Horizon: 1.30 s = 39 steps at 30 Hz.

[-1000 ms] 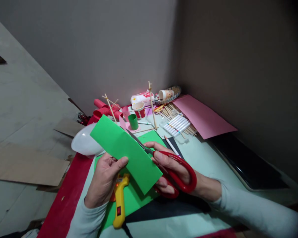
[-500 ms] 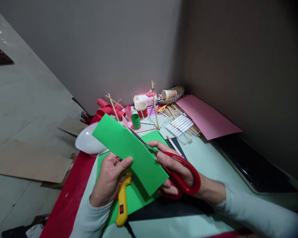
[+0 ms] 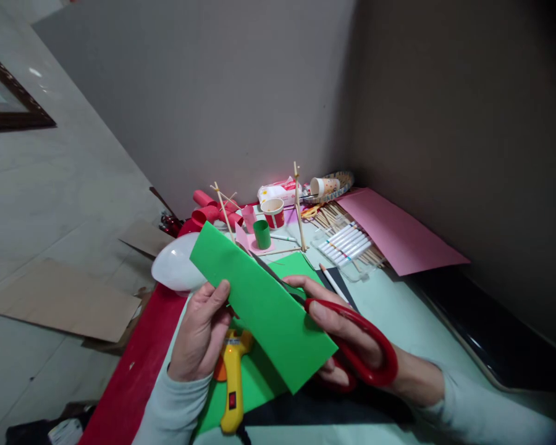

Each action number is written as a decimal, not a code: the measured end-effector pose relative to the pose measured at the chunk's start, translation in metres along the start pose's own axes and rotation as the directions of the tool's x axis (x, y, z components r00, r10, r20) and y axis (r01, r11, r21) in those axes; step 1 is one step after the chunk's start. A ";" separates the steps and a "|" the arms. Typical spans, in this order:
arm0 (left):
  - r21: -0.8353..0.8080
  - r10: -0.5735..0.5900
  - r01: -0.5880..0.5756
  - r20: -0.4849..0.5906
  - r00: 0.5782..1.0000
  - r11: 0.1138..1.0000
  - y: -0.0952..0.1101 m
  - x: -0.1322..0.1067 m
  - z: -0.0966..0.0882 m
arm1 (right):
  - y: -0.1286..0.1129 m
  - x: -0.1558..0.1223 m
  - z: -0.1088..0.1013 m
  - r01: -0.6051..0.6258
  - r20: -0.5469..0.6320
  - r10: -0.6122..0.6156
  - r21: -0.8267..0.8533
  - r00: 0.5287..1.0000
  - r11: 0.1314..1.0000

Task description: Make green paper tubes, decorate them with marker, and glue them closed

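Observation:
My left hand (image 3: 198, 337) pinches the left edge of a green paper strip (image 3: 259, 303), held up slantwise over the table. My right hand (image 3: 347, 337) grips red-handled scissors (image 3: 356, 346); their blades run along the strip's far edge toward the upper left, partly hidden behind the paper. Under the strip lie a larger green sheet (image 3: 254, 383) and a yellow glue gun (image 3: 232, 386) with a red switch, just right of my left wrist.
A white balloon-like shape (image 3: 173, 271), red paper rolls (image 3: 208, 210), a small green cup (image 3: 262, 234), a red-and-white cup (image 3: 274, 212), upright wooden sticks (image 3: 299, 204), a tray of markers (image 3: 347, 244), a pink sheet (image 3: 393, 232), a pencil (image 3: 332, 281), cardboard pieces (image 3: 65, 300) on the floor.
Both hands, the strip and the scissors have shifted slightly right and down in view. My left thumb has slid up along the strip's edge; the strip looks larger.

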<state>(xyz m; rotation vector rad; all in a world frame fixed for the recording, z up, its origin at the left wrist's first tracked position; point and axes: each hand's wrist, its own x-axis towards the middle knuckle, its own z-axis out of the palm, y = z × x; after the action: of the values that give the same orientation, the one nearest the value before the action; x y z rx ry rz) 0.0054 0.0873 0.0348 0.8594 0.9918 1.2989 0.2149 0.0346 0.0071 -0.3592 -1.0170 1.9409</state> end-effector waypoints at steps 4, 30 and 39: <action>0.040 0.037 -0.037 -0.014 0.999 0.999 -0.003 -0.002 0.000 | 0.001 -0.002 0.001 0.016 -0.030 -0.020 -0.133 0.999 0.991; 0.200 0.028 -0.030 0.013 1.000 0.979 -0.006 -0.008 0.005 | -0.011 -0.005 0.008 0.009 -0.182 -0.072 -0.327 0.981 0.945; 0.157 -0.048 0.043 0.031 0.998 0.987 -0.004 -0.009 0.003 | -0.009 -0.004 0.006 0.025 -0.206 -0.092 -0.306 0.974 0.952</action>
<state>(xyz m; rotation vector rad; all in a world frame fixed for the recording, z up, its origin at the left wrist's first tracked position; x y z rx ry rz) 0.0094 0.0777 0.0330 0.9704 1.0908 1.1751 0.2186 0.0312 0.0169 -0.6914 -1.1647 1.6491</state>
